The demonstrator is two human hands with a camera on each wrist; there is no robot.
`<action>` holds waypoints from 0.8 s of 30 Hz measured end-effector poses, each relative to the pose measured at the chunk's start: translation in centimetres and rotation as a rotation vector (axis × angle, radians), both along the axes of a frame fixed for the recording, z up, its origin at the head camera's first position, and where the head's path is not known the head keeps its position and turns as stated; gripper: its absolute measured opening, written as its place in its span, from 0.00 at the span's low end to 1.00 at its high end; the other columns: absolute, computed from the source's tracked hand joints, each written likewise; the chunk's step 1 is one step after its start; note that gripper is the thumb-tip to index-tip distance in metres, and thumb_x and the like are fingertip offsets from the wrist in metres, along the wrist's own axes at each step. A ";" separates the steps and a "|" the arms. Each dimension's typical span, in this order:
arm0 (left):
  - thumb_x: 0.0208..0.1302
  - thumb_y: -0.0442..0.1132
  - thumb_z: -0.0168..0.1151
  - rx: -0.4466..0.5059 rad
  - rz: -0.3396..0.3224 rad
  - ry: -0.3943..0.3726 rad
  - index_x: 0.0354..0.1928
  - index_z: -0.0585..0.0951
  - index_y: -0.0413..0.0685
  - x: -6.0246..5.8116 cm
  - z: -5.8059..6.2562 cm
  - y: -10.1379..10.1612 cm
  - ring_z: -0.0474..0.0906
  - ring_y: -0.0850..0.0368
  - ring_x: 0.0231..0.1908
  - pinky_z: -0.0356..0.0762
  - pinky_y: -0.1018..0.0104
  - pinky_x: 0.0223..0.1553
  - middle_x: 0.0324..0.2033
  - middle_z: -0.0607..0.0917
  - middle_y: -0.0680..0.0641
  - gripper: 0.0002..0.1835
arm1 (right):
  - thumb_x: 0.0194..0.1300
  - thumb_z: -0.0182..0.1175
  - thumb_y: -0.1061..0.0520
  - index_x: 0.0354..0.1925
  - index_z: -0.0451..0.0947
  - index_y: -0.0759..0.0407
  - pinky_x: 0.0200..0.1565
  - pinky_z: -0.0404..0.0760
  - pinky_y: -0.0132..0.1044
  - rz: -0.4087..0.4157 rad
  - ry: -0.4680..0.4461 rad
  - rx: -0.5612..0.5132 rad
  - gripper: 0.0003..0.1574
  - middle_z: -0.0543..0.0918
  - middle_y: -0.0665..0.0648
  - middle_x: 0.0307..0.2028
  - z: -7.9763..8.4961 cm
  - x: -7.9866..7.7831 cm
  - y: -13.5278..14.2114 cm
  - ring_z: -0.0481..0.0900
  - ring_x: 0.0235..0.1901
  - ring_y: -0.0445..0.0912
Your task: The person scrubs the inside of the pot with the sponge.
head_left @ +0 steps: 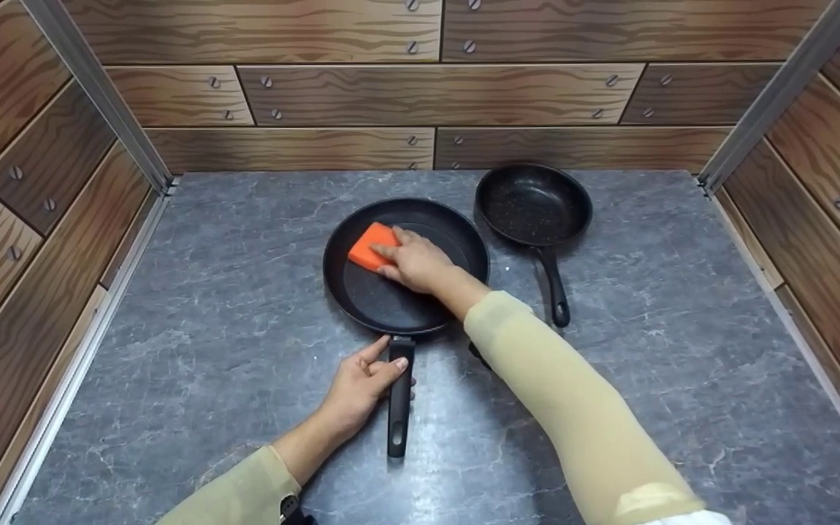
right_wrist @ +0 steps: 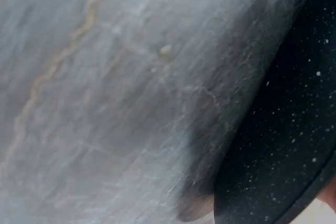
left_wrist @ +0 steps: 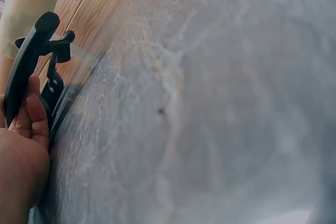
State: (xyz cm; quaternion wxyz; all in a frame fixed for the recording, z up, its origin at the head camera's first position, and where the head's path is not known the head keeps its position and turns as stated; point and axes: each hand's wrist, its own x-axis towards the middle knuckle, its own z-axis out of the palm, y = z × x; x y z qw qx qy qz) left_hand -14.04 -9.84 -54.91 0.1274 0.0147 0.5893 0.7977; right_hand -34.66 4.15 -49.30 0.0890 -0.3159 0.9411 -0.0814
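Observation:
A large black frying pan (head_left: 391, 310) sits on the grey marbled tabletop, its handle (head_left: 399, 408) toward me. My left hand (head_left: 358, 386) grips that handle close to the pan, thumb on top and fingers underneath. In the left wrist view the left hand (left_wrist: 23, 161) is curled around the black handle (left_wrist: 29, 66). Inside the pan, my right hand (head_left: 420, 261) holds an orange sponge (head_left: 370, 246) against the left part of the inner surface. The right wrist view shows the pan's speckled outer wall (right_wrist: 283, 129); the sponge is out of sight there.
A smaller black frying pan (head_left: 533, 204) stands at the back right, close to the large pan, its handle (head_left: 553, 292) pointing toward me. Wood-patterned panels (head_left: 434, 95) wall in the tabletop (head_left: 208, 306) at the back and both sides.

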 end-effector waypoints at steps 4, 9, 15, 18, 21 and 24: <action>0.76 0.34 0.64 -0.002 0.001 -0.005 0.81 0.53 0.26 0.0 0.0 0.0 0.90 0.53 0.28 0.89 0.61 0.36 0.31 0.91 0.39 0.42 | 0.83 0.51 0.37 0.82 0.63 0.42 0.78 0.60 0.56 -0.041 0.021 -0.003 0.36 0.54 0.72 0.81 -0.1 -0.2 0.6 0.56 0.79 0.66; 0.76 0.33 0.64 0.003 0.004 -0.008 0.81 0.52 0.26 0.0 -0.1 0.0 0.90 0.53 0.28 0.90 0.60 0.37 0.31 0.91 0.40 0.42 | 0.83 0.51 0.37 0.82 0.64 0.42 0.78 0.60 0.56 -0.077 0.032 0.003 0.36 0.55 0.73 0.81 -0.2 -0.6 1.5 0.57 0.78 0.66; 0.75 0.33 0.64 -0.002 0.006 -0.005 0.80 0.51 0.25 0.0 -0.1 -0.2 0.89 0.56 0.30 0.88 0.66 0.37 0.31 0.91 0.43 0.43 | 0.83 0.51 0.37 0.82 0.63 0.42 0.76 0.62 0.57 -0.098 0.050 0.021 0.36 0.56 0.73 0.80 -0.1 -1.0 2.6 0.60 0.77 0.68; 0.76 0.33 0.64 0.008 0.007 -0.014 0.81 0.51 0.26 0.0 0.0 -0.2 0.89 0.55 0.29 0.88 0.65 0.36 0.30 0.91 0.43 0.43 | 0.83 0.51 0.37 0.82 0.63 0.42 0.76 0.63 0.58 -0.107 0.050 0.025 0.36 0.55 0.74 0.80 0.0 -1.1 3.1 0.60 0.77 0.69; 0.76 0.33 0.64 0.026 0.006 -0.022 0.81 0.51 0.26 0.1 -0.1 -0.1 0.90 0.53 0.30 0.90 0.61 0.38 0.31 0.91 0.40 0.43 | 0.83 0.51 0.37 0.82 0.63 0.42 0.76 0.62 0.59 -0.121 0.041 0.021 0.36 0.55 0.74 0.80 0.0 -1.0 3.6 0.60 0.77 0.69; 0.76 0.33 0.65 0.030 0.007 -0.025 0.81 0.51 0.26 0.1 -0.2 0.0 0.90 0.53 0.30 0.90 0.59 0.39 0.31 0.91 0.40 0.43 | 0.83 0.52 0.37 0.82 0.64 0.42 0.75 0.64 0.59 -0.128 0.038 0.008 0.36 0.56 0.74 0.79 0.0 -1.0 4.2 0.61 0.76 0.70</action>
